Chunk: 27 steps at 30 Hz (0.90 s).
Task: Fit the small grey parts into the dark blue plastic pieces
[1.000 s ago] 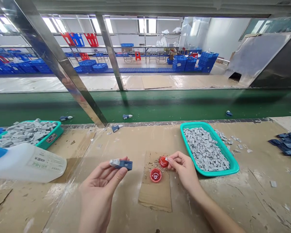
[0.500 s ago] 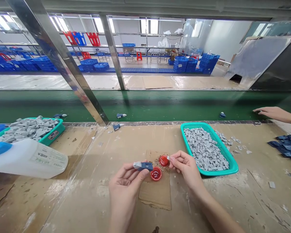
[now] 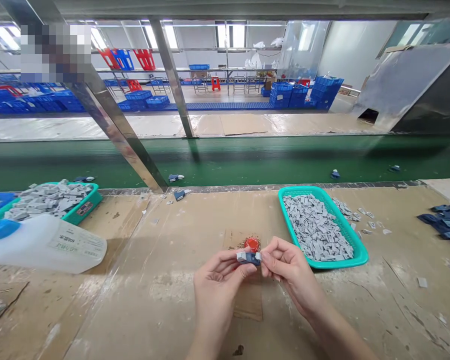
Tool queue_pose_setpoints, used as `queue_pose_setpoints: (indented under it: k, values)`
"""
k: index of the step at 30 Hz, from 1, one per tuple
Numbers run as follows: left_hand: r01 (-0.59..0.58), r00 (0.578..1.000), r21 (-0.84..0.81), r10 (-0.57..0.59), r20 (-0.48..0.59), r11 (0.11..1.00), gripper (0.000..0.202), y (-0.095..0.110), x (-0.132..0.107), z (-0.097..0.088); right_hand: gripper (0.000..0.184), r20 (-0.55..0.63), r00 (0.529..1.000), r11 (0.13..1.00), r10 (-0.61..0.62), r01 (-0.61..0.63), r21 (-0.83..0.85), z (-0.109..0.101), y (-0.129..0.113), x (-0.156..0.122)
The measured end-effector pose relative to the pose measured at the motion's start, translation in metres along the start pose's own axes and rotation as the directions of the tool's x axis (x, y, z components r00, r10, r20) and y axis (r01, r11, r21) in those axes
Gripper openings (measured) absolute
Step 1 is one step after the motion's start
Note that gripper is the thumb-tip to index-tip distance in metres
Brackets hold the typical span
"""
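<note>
My left hand (image 3: 217, 285) and my right hand (image 3: 288, 272) meet over a small blue plastic part with grey ends (image 3: 249, 258), and the fingers of both hands pinch it. Just beyond my fingers sits a red cap (image 3: 252, 244) with dark granules scattered around it, on a piece of cardboard (image 3: 248, 305). My hands cover the second red cap. A teal basket (image 3: 347, 232) full of small grey parts lies to the right of my right hand, not touching it.
A white plastic jug (image 3: 47, 245) lies on its side at the left, before a teal tray (image 3: 86, 209) of grey parts. Dark blue parts (image 3: 444, 222) lie at the right. Beyond the bench, a green conveyor belt (image 3: 225, 160) carries several small parts.
My hands have come together, joining at the blue part, and now cover the second red cap. The other person's hand has left the right side, and the parts on the belt have moved left.
</note>
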<state>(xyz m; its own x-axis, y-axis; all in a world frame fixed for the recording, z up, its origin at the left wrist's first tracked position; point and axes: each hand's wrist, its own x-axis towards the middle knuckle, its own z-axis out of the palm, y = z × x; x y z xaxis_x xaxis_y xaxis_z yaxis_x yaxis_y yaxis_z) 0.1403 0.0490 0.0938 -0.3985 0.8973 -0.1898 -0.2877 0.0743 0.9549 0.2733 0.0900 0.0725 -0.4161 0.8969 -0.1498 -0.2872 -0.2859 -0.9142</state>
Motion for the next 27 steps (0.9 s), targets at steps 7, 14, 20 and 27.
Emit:
queue_pose_setpoints:
  k: [7, 14, 20, 27]
  values:
    - [-0.032, 0.999, 0.027, 0.032, -0.006, 0.999, 0.016, -0.002, -0.001, -0.001, 0.030, 0.046, 0.998, 0.997, 0.046, -0.043, -0.061, -0.002, 0.000, 0.001]
    - [-0.091, 0.993, 0.072, 0.085, 0.085, 0.993, 0.009, 0.000, -0.003, 0.000, 0.034, 0.171, 0.963, 0.978, 0.210, -0.208, -0.029, -0.009, 0.001, -0.002]
    - [-0.047, 0.983, 0.040, 0.039, 0.179, 0.998, 0.023, 0.000, 0.000, -0.001, 0.033, 0.150, 0.983, 0.994, 0.106, -0.110, 0.018, 0.000, -0.003, -0.005]
    - [-0.101, 0.900, 0.154, 0.024, 0.436, 0.983, 0.043, -0.003, 0.032, -0.007, 0.029, -0.026, 0.998, 0.955, -0.055, 0.045, -0.294, -0.020, -0.026, -0.004]
